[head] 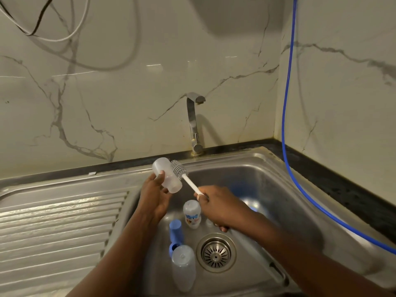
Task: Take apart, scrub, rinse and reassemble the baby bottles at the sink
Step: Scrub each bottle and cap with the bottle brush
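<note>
**Head view: scrubbing under way, rinse and reassembly left**

Your left hand (154, 196) grips a stripped bottle (167, 175), the brush (179, 169) against its side, its handle held in your right hand (216, 202). A blue part (176, 231), clear bottle (183, 267) and printed bottle (192, 214) lie separate in the sink (278, 200); likely early in the job

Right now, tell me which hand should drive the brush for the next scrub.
Right: the right hand grips the brush by its handle, bristles beside the bottle that the left hand holds.
</note>
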Motion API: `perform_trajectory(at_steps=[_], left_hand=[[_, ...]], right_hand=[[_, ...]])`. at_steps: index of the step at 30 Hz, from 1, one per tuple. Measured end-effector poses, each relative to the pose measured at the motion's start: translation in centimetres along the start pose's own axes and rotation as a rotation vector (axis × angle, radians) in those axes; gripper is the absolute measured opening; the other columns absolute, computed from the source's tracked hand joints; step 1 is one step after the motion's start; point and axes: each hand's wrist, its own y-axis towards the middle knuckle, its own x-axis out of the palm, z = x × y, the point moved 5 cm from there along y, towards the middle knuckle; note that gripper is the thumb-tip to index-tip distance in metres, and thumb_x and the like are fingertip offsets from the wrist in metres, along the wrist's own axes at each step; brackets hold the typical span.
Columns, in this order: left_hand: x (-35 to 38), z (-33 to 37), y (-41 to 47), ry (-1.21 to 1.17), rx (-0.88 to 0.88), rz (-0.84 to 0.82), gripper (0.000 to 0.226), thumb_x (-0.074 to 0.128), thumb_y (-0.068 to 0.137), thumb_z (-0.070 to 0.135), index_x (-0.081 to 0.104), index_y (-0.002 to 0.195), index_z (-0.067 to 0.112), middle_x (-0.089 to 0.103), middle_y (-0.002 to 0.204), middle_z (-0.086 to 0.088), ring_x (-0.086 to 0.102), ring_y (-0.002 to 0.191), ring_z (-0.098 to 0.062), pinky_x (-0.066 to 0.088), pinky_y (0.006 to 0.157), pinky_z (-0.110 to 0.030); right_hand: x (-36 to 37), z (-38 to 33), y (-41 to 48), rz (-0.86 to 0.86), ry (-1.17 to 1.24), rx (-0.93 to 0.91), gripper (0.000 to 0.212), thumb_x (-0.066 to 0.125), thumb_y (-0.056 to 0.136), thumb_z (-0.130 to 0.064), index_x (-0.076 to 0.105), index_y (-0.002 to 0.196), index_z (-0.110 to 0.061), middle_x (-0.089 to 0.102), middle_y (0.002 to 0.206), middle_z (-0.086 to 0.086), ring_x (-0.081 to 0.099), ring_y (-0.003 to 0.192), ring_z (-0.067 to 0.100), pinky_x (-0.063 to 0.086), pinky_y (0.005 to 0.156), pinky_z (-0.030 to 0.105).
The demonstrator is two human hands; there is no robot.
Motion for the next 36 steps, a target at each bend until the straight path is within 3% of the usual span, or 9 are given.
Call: perform_trajectory(at_steps=[2, 4, 7, 12, 16, 21, 24, 31, 36], left_hand=[[-0.4, 0.4, 0.1, -0.032, 0.007, 0.027, 0.046, 0.046, 0.103, 0.017, 0.038, 0.144, -0.002, 0.049, 0.141, -0.026, 0.056, 0.116, -0.032, 0.052, 0.078, -0.039], [-0.6, 0.5, 0.1, -0.077, -0.006, 0.044, 0.046, 0.041, 0.104, 0.018, 0.036, 0.145, -0.003, 0.048, 0.142, -0.026, 0.054, 0.118, -0.034, 0.050, 0.089, -0.042], [-0.8, 0.5, 0.4, -0.130, -0.024, 0.058, 0.050, 0.036, 0.104, 0.021, 0.032, 0.147, -0.004, 0.050, 0.133, -0.025, 0.050, 0.115, -0.034, 0.038, 0.107, -0.045], [2.2, -0.9, -1.6, -0.129, -0.093, -0.053, 0.050, 0.035, 0.105, 0.029, 0.034, 0.147, 0.001, 0.053, 0.132, -0.026, 0.060, 0.099, -0.029, 0.049, 0.088, -0.038], [3.3, -1.6, -1.8, -0.102, -0.117, -0.134, 0.051, 0.037, 0.102, 0.033, 0.039, 0.143, 0.001, 0.062, 0.106, -0.021, 0.060, 0.088, -0.026, 0.048, 0.086, -0.037], [3.1, -2.2, -1.6, 0.086, -0.133, -0.181, 0.064, 0.065, 0.085, 0.038, 0.050, 0.136, 0.003, 0.058, 0.122, -0.023, 0.056, 0.109, -0.031, 0.044, 0.105, -0.046], [2.6, -1.5, -1.2, 0.136, -0.068, -0.149, 0.055, 0.063, 0.089, 0.024, 0.049, 0.137, 0.001, 0.061, 0.124, -0.018, 0.060, 0.104, -0.025, 0.051, 0.086, -0.036], [-0.6, -0.3, 0.2, -0.181, -0.068, 0.027, 0.048, 0.039, 0.106, 0.026, 0.032, 0.148, 0.004, 0.044, 0.145, -0.026, 0.049, 0.130, -0.036, 0.050, 0.093, -0.045], [0.8, -0.6, -0.5, -0.235, -0.107, -0.047, 0.052, 0.035, 0.106, 0.033, 0.033, 0.149, 0.003, 0.051, 0.138, -0.022, 0.061, 0.104, -0.027, 0.060, 0.071, -0.036]], right_hand=[[0.1, -0.2, -0.4, -0.008, -0.032, -0.025, 0.025, 0.037, 0.099, -0.024, 0.059, 0.101, -0.012, 0.054, 0.070, 0.001, 0.047, 0.037, 0.013, 0.036, 0.031, 0.020], [0.2, -0.4, -0.8, -0.009, -0.088, -0.050, 0.025, 0.037, 0.099, -0.024, 0.059, 0.093, -0.015, 0.052, 0.068, -0.002, 0.047, 0.037, 0.008, 0.033, 0.031, 0.016], [0.8, -0.6, -1.4, -0.024, -0.175, -0.073, 0.029, 0.038, 0.099, -0.025, 0.048, 0.073, -0.026, 0.054, 0.078, 0.000, 0.053, 0.059, 0.013, 0.033, 0.043, 0.018], [-0.7, -0.6, -0.5, 0.056, -0.055, -0.020, 0.024, 0.036, 0.101, -0.025, 0.057, 0.105, -0.015, 0.056, 0.076, 0.003, 0.046, 0.036, 0.008, 0.033, 0.030, 0.017], [-1.8, -0.3, 0.1, 0.058, 0.060, 0.031, 0.025, 0.035, 0.102, -0.027, 0.057, 0.112, -0.020, 0.052, 0.071, 0.003, 0.046, 0.039, 0.012, 0.036, 0.032, 0.020], [-1.5, -0.2, 0.3, 0.041, 0.096, 0.019, 0.027, 0.037, 0.102, -0.028, 0.059, 0.109, -0.014, 0.046, 0.061, 0.001, 0.041, 0.033, 0.009, 0.035, 0.032, 0.018], [-1.7, 0.0, 0.2, 0.059, 0.059, 0.015, 0.027, 0.036, 0.103, -0.028, 0.058, 0.110, -0.014, 0.048, 0.065, 0.002, 0.042, 0.034, 0.010, 0.035, 0.031, 0.018], [0.3, -0.4, -1.1, -0.086, -0.084, -0.029, 0.026, 0.036, 0.099, -0.023, 0.061, 0.106, -0.016, 0.053, 0.066, -0.001, 0.045, 0.035, 0.009, 0.035, 0.030, 0.017], [0.1, -1.1, -1.0, -0.006, -0.119, -0.040, 0.024, 0.037, 0.101, -0.025, 0.059, 0.102, -0.016, 0.050, 0.069, -0.004, 0.045, 0.044, 0.009, 0.033, 0.029, 0.014]])
